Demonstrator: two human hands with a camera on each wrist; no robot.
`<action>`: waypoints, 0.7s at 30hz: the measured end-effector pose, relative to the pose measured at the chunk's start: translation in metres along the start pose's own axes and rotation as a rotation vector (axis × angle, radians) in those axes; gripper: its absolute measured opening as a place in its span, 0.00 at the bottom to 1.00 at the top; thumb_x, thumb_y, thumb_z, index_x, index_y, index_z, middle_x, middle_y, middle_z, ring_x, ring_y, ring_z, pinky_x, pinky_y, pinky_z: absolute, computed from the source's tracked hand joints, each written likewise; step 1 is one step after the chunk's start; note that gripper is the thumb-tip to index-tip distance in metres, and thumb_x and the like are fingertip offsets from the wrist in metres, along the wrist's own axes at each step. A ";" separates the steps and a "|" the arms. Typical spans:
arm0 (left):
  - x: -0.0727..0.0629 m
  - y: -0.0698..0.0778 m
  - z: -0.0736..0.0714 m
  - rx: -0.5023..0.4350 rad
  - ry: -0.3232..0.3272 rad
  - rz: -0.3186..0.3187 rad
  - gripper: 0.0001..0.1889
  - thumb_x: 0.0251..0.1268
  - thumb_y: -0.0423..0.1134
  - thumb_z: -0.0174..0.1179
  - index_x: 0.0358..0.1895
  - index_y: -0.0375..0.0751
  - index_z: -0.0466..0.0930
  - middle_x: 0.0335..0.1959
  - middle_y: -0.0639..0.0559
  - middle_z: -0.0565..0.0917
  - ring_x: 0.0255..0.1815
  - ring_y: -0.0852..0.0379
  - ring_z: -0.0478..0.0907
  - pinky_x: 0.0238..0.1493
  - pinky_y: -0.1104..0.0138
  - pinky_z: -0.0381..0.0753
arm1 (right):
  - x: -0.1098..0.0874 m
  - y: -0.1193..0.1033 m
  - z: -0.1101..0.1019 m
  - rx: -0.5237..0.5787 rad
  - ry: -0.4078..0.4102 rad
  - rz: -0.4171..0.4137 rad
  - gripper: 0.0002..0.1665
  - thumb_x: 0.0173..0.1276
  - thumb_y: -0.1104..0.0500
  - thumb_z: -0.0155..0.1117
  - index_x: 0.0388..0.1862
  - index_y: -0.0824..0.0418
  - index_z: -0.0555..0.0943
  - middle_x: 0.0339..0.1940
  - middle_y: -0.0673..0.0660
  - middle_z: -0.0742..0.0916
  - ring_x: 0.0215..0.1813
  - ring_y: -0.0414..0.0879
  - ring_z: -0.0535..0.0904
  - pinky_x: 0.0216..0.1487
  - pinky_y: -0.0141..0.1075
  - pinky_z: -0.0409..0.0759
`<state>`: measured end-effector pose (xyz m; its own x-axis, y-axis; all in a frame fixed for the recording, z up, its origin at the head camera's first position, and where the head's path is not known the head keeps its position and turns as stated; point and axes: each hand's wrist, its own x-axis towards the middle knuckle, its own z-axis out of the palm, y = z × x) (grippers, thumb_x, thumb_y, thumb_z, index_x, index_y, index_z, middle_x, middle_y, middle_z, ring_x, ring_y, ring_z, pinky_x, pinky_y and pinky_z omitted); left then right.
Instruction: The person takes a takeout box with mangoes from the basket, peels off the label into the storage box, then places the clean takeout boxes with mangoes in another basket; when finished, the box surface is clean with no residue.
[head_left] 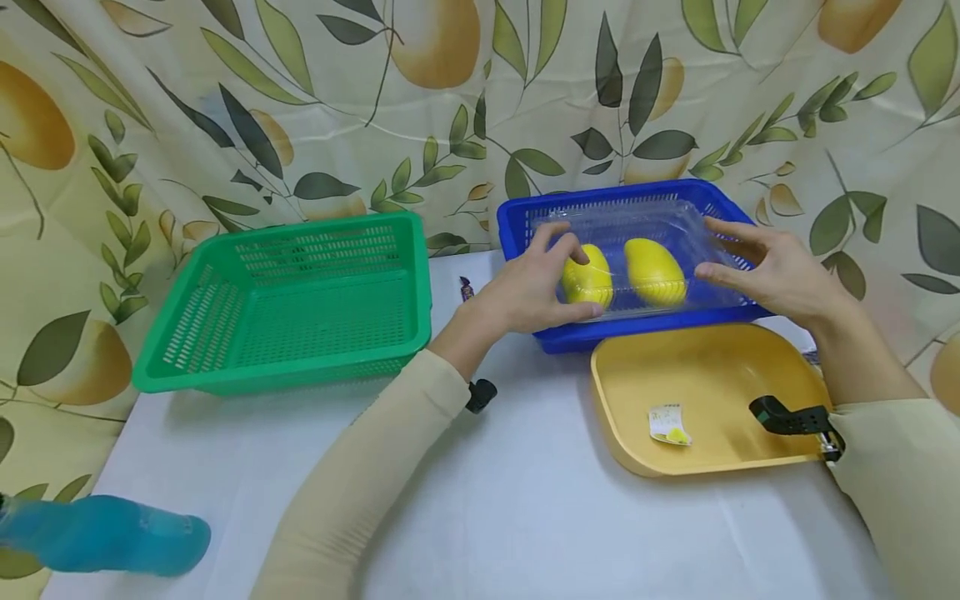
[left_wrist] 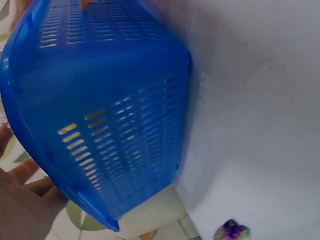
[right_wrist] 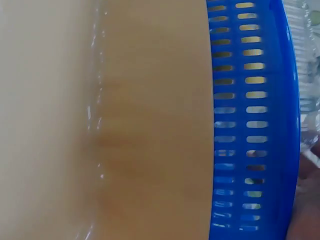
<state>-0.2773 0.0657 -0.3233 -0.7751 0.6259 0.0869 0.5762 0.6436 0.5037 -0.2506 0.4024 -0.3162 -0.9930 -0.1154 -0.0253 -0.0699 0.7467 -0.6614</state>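
A clear plastic container sits at the blue basket, over its opening. Through the clear plastic show two yellow mangoes; whether they lie inside the container or beneath it, I cannot tell. My left hand grips the container's left end, thumb at the front edge and bent fingers over the top. At the right end, my right hand holds it between thumb and fingers. In the left wrist view, the basket's slotted wall hides part of the left hand.
A green basket stands to the left, and a yellow tray holding a small paper label is in front of the blue basket. A wrapped candy lies between the baskets. A blue bottle is at the near left.
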 end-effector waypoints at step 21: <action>0.003 -0.001 -0.003 0.377 -0.186 -0.028 0.27 0.73 0.62 0.58 0.70 0.60 0.74 0.69 0.58 0.76 0.62 0.57 0.76 0.63 0.59 0.79 | 0.027 -0.011 0.010 -0.214 -0.179 -0.050 0.49 0.65 0.42 0.75 0.76 0.67 0.69 0.81 0.68 0.65 0.75 0.76 0.62 0.70 0.72 0.62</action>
<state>-0.2816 0.0656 -0.3211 -0.7518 0.6524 -0.0962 0.6368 0.7561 0.1509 -0.2754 0.3846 -0.3172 -0.9566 -0.2553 -0.1407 -0.1562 0.8564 -0.4922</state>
